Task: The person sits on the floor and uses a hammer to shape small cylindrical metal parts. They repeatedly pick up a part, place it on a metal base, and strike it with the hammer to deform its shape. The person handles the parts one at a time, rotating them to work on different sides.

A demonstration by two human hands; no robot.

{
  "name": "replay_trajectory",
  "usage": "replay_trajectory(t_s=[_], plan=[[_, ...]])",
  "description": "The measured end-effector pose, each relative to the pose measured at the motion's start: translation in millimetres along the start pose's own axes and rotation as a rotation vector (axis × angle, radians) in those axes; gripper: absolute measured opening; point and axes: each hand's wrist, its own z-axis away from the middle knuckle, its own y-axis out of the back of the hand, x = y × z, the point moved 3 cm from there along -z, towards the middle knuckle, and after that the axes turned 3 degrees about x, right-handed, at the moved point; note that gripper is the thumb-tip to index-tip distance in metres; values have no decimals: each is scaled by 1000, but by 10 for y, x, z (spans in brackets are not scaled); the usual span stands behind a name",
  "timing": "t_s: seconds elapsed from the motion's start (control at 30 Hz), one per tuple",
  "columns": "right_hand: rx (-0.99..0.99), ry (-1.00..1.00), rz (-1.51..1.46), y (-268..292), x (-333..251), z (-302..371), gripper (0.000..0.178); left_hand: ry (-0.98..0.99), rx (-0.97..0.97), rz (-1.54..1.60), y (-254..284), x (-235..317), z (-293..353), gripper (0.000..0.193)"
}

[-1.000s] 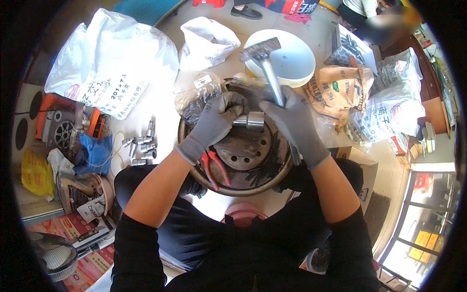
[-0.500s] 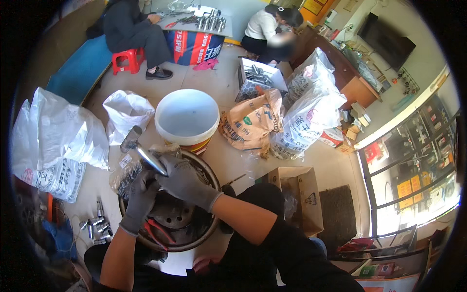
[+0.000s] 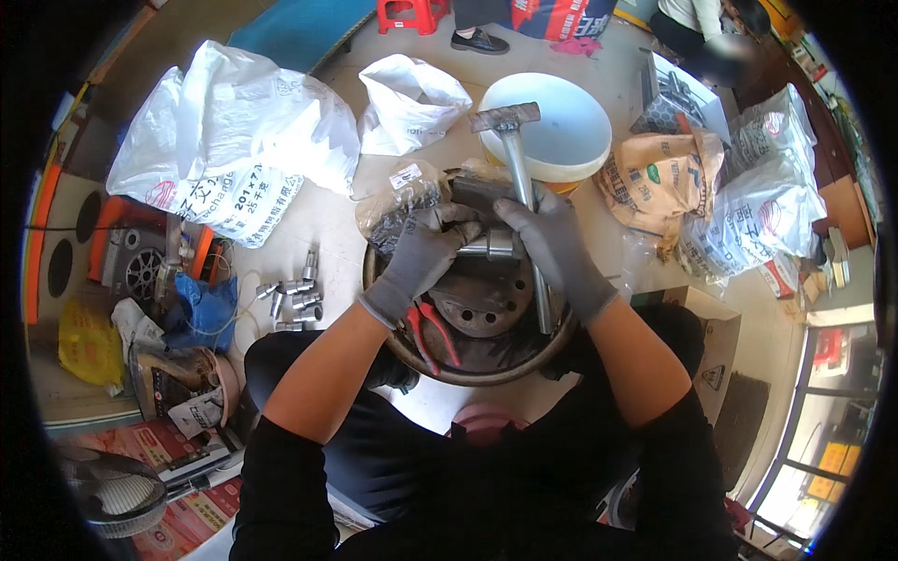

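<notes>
My left hand (image 3: 421,257), in a grey glove, is closed on a shiny cylindrical metal part (image 3: 501,245) lying sideways over a round dark metal wheel-like base (image 3: 468,376). In my right hand (image 3: 558,251), also gloved, a hammer (image 3: 519,168) is gripped by its metal handle, head up and away from me. My right fingertips come close to the metal part; whether they touch it is hidden. Red-handled pliers (image 3: 432,338) lie on the base near my left wrist. A clear plastic bag (image 3: 398,201) of dark small pieces rests at its far left edge.
Several shiny metal fittings (image 3: 297,301) lie on the floor at left. Beyond the base stand a white bucket (image 3: 547,131), a white sack (image 3: 407,103) and a brown paper sack (image 3: 659,182). Large white sacks (image 3: 243,122) stand far left. A person (image 3: 697,19) sits at far right.
My view has swung left and down. The hammer has turned upright in my right hand, and my hands have moved apart, with the shiny metal part now showing between them.
</notes>
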Motion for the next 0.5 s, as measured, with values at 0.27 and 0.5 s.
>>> replay_trajectory(t_s=[0.27,0.5], plan=[[-1,-52,146,54,100,-35,42,0,44,-135,-48,77,15,18],[47,82,64,62,89,7,32,-168,2,-323,-49,96,42,19]])
